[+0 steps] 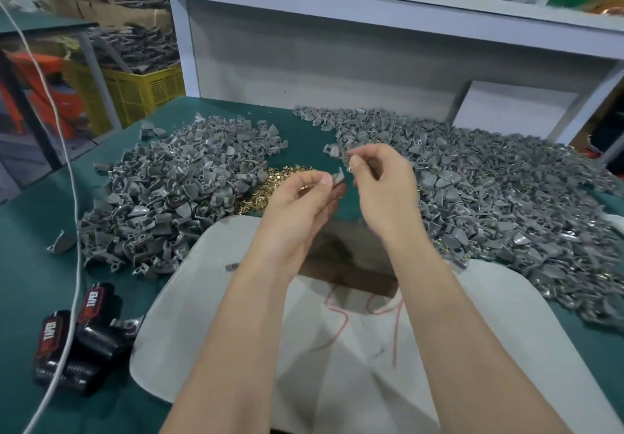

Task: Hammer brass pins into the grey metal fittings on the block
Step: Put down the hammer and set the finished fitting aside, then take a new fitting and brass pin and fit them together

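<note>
**Bare Arms at the Bench**

The left forearm (pixel 243 332) and right forearm (pixel 449 315) were bare down to the bottom edge of the view. The left hand (pixel 304 197) and right hand (pixel 381 187) were uncovered, with short, plain fingernails.

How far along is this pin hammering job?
Done, probably: the right pile shows brass glints at its near edge. In hand: the left hand pinches one grey fitting; the right hand pinches a small piece. Remaining: the left pile and loose brass pins.
</note>
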The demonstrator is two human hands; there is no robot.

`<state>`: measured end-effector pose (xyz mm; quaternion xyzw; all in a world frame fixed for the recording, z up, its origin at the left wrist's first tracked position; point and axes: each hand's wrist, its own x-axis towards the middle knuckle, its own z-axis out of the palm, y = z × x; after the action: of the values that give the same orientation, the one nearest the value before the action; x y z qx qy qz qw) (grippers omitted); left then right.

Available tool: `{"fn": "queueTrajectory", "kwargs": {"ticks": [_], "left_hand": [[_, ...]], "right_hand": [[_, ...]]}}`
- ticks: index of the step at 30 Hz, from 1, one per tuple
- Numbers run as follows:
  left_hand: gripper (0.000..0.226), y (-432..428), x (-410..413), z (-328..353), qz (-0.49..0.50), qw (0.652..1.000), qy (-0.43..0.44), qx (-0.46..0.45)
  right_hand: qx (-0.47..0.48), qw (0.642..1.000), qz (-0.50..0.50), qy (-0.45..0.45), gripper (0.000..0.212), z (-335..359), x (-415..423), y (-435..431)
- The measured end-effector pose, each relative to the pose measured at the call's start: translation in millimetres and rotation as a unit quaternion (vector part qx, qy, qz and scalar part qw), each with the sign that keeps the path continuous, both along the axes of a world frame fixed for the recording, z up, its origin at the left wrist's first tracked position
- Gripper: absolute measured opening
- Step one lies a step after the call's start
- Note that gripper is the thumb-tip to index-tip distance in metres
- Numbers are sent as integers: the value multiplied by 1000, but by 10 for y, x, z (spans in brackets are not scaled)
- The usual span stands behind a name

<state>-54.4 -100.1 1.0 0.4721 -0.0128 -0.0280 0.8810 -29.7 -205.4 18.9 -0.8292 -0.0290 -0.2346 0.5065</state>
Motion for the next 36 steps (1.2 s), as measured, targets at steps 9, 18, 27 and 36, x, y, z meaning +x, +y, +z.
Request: {"fn": "queueTrajectory", "kwargs": {"ticks": [9, 18, 27, 36], "left_hand": [[2, -2, -54, 7, -56, 997, 16, 46], [7, -14, -24, -52, -8, 991, -7, 135], [4, -58, -14, -174, 79, 792, -115, 595], [12, -55, -19, -180, 77, 746, -117, 651]], "right_hand": [[-133, 990, -23, -33, 11, -230, -289, -198], [39, 999, 8, 32, 23, -260, -290, -293], [105, 990, 43, 85, 18, -276, -259, -404], [-126, 990, 10, 58, 7, -338, -280, -283]]}}
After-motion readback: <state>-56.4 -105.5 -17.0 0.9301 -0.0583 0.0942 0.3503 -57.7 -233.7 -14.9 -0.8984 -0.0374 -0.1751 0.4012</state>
